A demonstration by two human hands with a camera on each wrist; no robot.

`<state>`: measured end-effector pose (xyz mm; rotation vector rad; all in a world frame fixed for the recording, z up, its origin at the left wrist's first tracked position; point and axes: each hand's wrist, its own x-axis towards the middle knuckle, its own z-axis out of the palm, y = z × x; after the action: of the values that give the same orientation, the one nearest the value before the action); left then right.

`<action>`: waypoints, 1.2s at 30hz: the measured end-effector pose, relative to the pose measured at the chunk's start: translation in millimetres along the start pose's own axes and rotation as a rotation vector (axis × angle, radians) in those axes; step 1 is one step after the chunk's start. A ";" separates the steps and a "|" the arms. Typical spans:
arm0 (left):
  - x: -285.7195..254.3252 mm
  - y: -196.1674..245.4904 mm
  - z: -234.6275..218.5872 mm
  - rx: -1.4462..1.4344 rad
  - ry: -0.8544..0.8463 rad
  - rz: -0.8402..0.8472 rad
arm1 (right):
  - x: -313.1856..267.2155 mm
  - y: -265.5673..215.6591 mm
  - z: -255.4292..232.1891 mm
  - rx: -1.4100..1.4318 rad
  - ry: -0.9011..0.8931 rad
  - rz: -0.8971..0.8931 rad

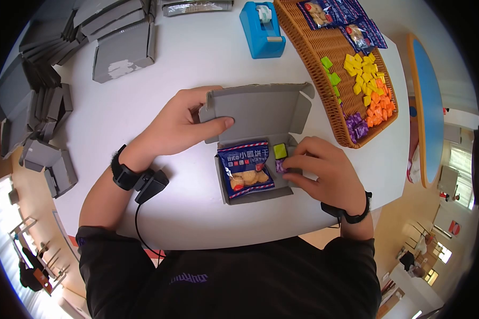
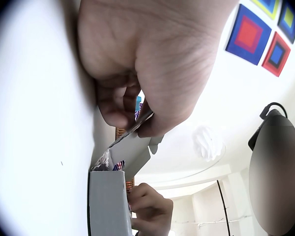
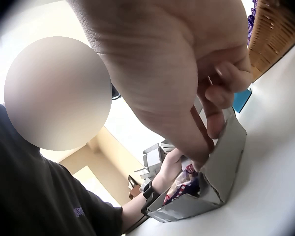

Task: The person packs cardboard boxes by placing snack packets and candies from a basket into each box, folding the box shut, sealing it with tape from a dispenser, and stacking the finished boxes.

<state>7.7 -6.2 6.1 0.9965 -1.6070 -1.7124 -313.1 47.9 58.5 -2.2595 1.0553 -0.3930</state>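
A grey cardboard box (image 1: 258,198) lies with its lid (image 1: 255,109) raised. My left hand (image 1: 183,125) pinches the lid's left side, thumb on the inner face; the left wrist view shows this hand (image 2: 147,64) gripping the cardboard edge. A blue biscuit packet (image 1: 246,169) fills the left of the box. To its right sit a green candy (image 1: 280,151) and, below that, a purple candy (image 1: 280,165). My right hand (image 1: 322,167) reaches over the right wall, thumb and finger pinching at the purple candy, partly covering it. In the right wrist view its fingertips are inside the box (image 3: 228,157).
A wicker basket (image 1: 332,109) at the right holds green, yellow, orange and purple candies and blue packets. A blue tape dispenser (image 1: 263,32) stands beyond the lid. Grey boxes (image 1: 125,50) are stacked at the back left and along the left edge. A cable hangs from the left wrist camera.
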 end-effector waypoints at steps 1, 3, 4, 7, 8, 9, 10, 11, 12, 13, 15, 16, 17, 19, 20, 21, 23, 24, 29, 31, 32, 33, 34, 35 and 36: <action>0.1 -1.4 0.4 -0.002 0.000 -0.001 | -0.3 1.0 0.0 -0.009 -0.026 -0.009; 0.4 -4.5 -0.3 0.018 0.004 0.011 | -0.2 1.0 3.2 -0.028 -0.021 -0.004; 0.2 -3.8 -0.5 0.018 0.004 0.010 | -0.1 0.6 4.6 -0.048 -0.016 0.001; 0.2 -1.6 -0.3 0.003 -0.005 -0.012 | 0.9 -3.9 3.1 -0.069 -0.029 0.017; 0.1 -1.8 -0.4 0.008 -0.004 -0.008 | 0.9 -3.8 3.8 -0.069 -0.028 0.018; 0.0 -1.7 -0.5 0.013 -0.002 -0.004 | 0.8 -3.4 4.8 -0.062 -0.017 0.017; -0.1 -1.3 -0.4 0.014 -0.003 -0.004 | 0.7 -3.0 5.4 -0.055 -0.007 0.017; -0.1 -0.7 -0.4 0.016 -0.002 -0.007 | 0.7 -2.6 5.5 -0.055 -0.007 0.017; -0.2 -0.2 -0.4 0.019 0.001 -0.009 | 0.7 -2.2 5.5 -0.072 0.007 0.007; -0.2 0.6 -0.3 0.018 0.001 -0.010 | 0.8 -1.7 5.5 -0.089 0.019 -0.004; -0.3 1.9 0.1 0.023 0.004 -0.020 | 0.4 0.1 5.6 -0.098 0.033 -0.016; -0.3 1.5 0.0 0.023 0.004 -0.021 | 0.1 0.8 5.5 -0.108 0.047 -0.029; -0.3 0.7 -0.3 0.023 -0.002 -0.019 | -0.3 0.5 4.7 -0.108 0.047 -0.028; 0.1 -0.3 -0.9 0.023 -0.007 -0.017 | -0.6 -1.2 2.1 -0.146 0.029 -0.014; 0.3 -0.9 -1.1 0.022 -0.010 -0.006 | -0.1 -2.4 0.5 -0.145 0.029 -0.013; 0.3 -1.4 -1.0 0.021 -0.012 0.004 | 0.6 -3.9 -1.1 -0.138 0.017 -0.012; 0.1 -0.8 -1.3 0.018 -0.014 -0.009 | 1.2 -4.5 0.1 -0.129 0.004 -0.010; 0.0 -0.7 -1.5 0.016 -0.015 -0.021 | 1.4 -3.8 3.1 -0.124 0.011 -0.005; -0.4 -2.5 0.1 0.004 0.004 -0.011 | 0.2 1.3 7.6 -0.142 0.018 -0.021; -0.5 -2.8 0.2 0.002 0.008 -0.014 | -0.7 3.2 9.1 -0.136 0.013 -0.017; -0.3 -3.3 0.1 0.004 0.008 -0.004 | -0.3 2.6 9.1 -0.136 0.013 -0.016; -0.2 -4.0 0.1 0.005 0.007 0.005 | 0.7 1.2 9.0 -0.136 0.020 0.007; 0.1 -6.0 0.0 0.004 0.007 0.003 | 1.5 -0.3 9.3 -0.135 0.028 0.030; 0.6 -9.0 -0.1 0.013 0.010 0.020 | 2.3 -1.9 10.2 -0.134 0.027 0.030; 0.8 -10.7 -0.1 0.022 0.013 0.036 | 3.3 -3.7 11.3 -0.092 0.048 0.064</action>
<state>8.1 -5.8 -4.6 0.9818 -1.6292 -1.6643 -303.2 51.7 52.1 -2.3005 1.1892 -0.3813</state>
